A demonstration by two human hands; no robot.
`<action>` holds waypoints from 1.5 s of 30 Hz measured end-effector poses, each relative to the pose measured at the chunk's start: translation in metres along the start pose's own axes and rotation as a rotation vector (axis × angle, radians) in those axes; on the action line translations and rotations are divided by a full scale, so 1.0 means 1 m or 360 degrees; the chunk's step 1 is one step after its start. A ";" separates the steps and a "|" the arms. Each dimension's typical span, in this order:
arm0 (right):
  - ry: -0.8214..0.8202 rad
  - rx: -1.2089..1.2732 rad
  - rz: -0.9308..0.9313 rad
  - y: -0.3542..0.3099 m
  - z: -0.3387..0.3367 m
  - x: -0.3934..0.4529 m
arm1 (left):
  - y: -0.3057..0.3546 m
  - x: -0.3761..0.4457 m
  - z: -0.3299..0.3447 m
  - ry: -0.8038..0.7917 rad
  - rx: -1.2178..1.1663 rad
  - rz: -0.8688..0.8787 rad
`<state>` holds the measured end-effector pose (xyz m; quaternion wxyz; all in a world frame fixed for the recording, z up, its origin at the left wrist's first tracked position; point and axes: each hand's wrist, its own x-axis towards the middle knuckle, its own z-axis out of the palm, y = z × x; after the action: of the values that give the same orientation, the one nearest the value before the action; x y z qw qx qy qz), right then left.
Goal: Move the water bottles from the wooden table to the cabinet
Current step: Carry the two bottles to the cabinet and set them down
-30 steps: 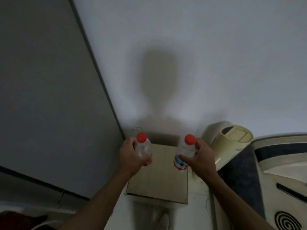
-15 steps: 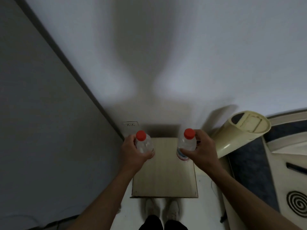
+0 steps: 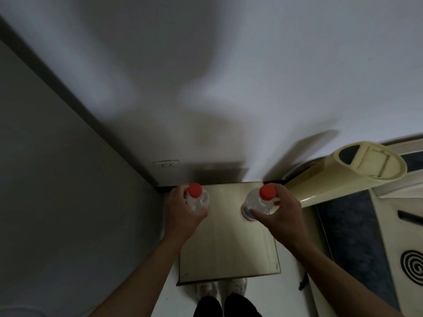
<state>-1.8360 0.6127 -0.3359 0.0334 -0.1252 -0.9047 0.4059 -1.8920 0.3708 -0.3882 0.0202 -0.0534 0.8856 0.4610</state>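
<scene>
I look down on a small pale wooden cabinet top (image 3: 229, 243) set against the wall. My left hand (image 3: 180, 213) grips a clear water bottle with a red cap (image 3: 196, 199) upright over the top's back left corner. My right hand (image 3: 277, 213) grips a second clear bottle with a red cap (image 3: 258, 202) upright over the back right part. This bottle has a blue and red label near its base. I cannot tell whether either bottle's base touches the top.
A tall cream cylindrical appliance (image 3: 357, 170) stands right of the cabinet. Further right lies a bed with a dark blue cover (image 3: 350, 243). A grey panel (image 3: 57, 179) closes the left side. A wall socket (image 3: 166, 165) sits behind the cabinet. My shoes (image 3: 219, 288) show at its front edge.
I have come closer and now look more steeply down. The cabinet top fills more of the view, and both hands have carried the bottles lower over its back corners.
</scene>
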 end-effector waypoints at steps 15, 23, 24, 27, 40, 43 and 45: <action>-0.0003 0.0020 0.0133 0.082 0.078 0.024 | -0.091 0.057 0.081 -0.0087 0.0102 0.0026; -0.0005 0.0014 0.0109 0.086 0.095 0.044 | -0.102 0.075 0.097 -0.0084 0.0078 0.0036; -0.0009 0.0015 0.0113 0.086 0.096 0.045 | -0.104 0.074 0.098 -0.0080 0.0092 0.0051; -0.0007 0.0037 0.0119 0.082 0.099 0.050 | -0.109 0.070 0.096 -0.0088 0.0105 0.0026; -0.0093 -0.0031 0.0079 0.086 0.129 0.071 | -0.112 0.066 0.092 -0.0115 0.0080 0.0067; -0.0111 -0.0046 0.0068 0.087 0.136 0.073 | -0.111 0.066 0.089 -0.0147 0.0055 0.0078; -0.0109 -0.0056 0.0055 0.087 0.138 0.075 | -0.111 0.065 0.087 -0.0178 0.0039 0.0080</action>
<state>-1.9132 0.5867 -0.4957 -0.0068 -0.1273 -0.9100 0.3945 -1.9450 0.3733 -0.5341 0.0586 -0.0050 0.8897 0.4527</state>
